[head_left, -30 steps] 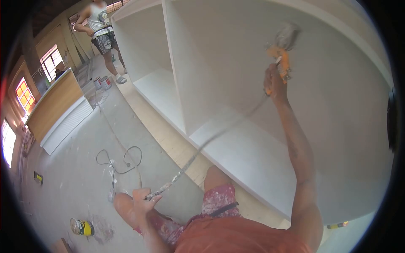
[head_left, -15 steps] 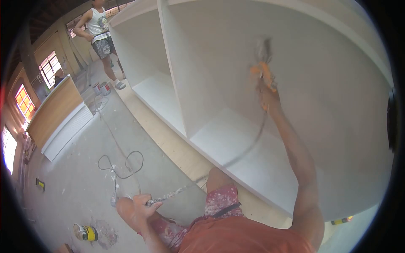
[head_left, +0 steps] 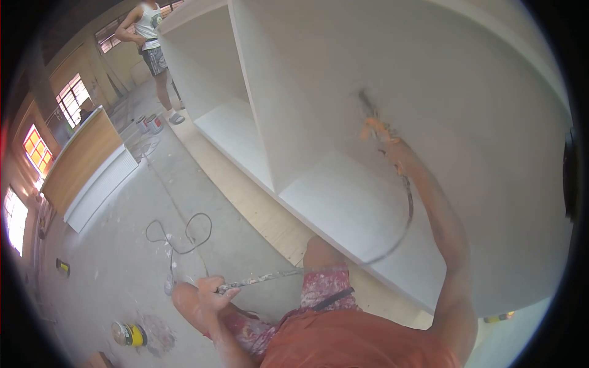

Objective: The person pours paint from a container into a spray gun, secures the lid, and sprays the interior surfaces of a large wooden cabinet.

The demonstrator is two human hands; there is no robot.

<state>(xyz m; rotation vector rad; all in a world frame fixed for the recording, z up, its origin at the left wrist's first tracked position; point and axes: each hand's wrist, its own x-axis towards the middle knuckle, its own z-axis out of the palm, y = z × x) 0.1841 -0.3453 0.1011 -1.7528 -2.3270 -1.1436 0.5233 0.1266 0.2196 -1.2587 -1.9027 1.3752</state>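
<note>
Inside a large white cabinet (head_left: 343,202), my right hand (head_left: 392,147) is closed around an orange-looking spray gun (head_left: 371,122), blurred by motion. Its dark tip points up and left, close to the cabinet's back panel. A paint-spattered hose (head_left: 409,208) drops from the gun, curves over the cabinet's lower edge and crosses my lap. Near my left knee, my left hand (head_left: 215,293) is wrapped round that hose.
A yellow-labelled can (head_left: 130,334) lies on the floor by my left leg. Looped cable (head_left: 184,242) crosses the concrete. Paint cans (head_left: 153,124) stand near a person (head_left: 150,43) at the cabinet's far end. A wood-and-white counter (head_left: 92,165) is on the left.
The spray gun and my right hand have moved down and slightly left, with the gun tilting more to the left. The hose now bows farther right. My left hand stays on the hose.
</note>
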